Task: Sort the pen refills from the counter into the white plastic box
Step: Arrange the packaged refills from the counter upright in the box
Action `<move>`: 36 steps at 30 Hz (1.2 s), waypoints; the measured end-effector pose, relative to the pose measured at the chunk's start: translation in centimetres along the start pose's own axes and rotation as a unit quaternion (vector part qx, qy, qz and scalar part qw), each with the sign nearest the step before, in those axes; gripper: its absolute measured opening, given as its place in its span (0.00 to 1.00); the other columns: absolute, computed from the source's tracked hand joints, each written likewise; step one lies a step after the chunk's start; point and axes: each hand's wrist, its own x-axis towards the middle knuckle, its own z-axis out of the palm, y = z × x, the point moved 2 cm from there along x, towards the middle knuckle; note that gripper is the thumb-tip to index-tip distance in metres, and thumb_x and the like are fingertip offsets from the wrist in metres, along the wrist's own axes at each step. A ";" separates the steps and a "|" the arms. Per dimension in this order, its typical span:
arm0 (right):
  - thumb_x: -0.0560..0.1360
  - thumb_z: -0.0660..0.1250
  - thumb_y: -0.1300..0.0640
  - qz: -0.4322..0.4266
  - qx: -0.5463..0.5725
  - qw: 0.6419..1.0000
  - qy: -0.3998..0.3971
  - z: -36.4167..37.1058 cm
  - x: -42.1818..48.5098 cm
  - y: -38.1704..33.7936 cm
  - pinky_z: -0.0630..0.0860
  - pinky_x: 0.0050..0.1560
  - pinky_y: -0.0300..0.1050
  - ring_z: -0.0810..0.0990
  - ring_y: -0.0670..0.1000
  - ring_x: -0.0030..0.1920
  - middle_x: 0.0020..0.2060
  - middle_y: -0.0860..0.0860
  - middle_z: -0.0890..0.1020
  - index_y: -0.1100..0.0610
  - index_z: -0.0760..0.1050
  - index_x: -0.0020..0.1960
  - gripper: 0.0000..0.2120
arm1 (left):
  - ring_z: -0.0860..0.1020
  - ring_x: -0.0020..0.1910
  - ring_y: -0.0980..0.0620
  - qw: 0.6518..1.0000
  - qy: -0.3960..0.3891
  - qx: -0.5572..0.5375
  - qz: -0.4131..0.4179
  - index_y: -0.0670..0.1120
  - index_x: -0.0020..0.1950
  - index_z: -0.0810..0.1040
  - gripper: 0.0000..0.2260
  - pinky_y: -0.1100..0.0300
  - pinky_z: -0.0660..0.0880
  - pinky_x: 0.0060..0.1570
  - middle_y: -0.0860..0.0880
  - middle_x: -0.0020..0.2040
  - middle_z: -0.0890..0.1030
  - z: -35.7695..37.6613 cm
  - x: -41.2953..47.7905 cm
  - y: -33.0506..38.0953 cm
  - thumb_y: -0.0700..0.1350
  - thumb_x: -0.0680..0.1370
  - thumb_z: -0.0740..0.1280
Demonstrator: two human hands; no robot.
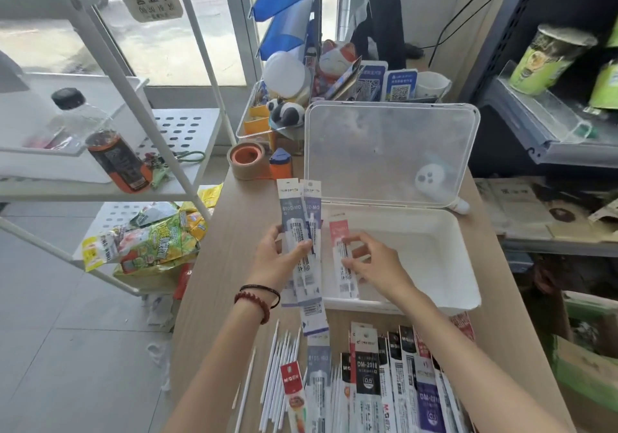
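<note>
The left hand (pixel 280 260) grips a fan of long grey-blue packets of pen refills (pixel 297 210) between thumb and curled fingers, holding them upright over the pale wooden counter (pixel 227 232), just beside the left wall of the open white plastic box (pixel 431 252). The right hand (pixel 376 263) pinches a pink-topped clear refill packet (pixel 338 232) that lies lengthwise inside the box at its left end, under the fingertips. Nearer the person, a heap of mixed refill packets (pixel 384 382) and loose thin white refills (pixel 277 372) lies on the counter, well apart from both hands.
</note>
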 end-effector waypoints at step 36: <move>0.75 0.71 0.57 -0.028 0.151 0.987 0.053 -0.7 -2.2 -3.5 0.81 0.35 0.42 0.85 0.47 0.38 0.45 0.50 0.85 0.55 0.77 0.55 0.09 | 0.83 0.43 0.52 0.998 -0.008 -0.044 -0.037 0.47 0.58 0.72 0.14 0.62 0.79 0.36 0.47 0.49 0.83 0.9 -0.9 -0.5 0.42 0.74 0.69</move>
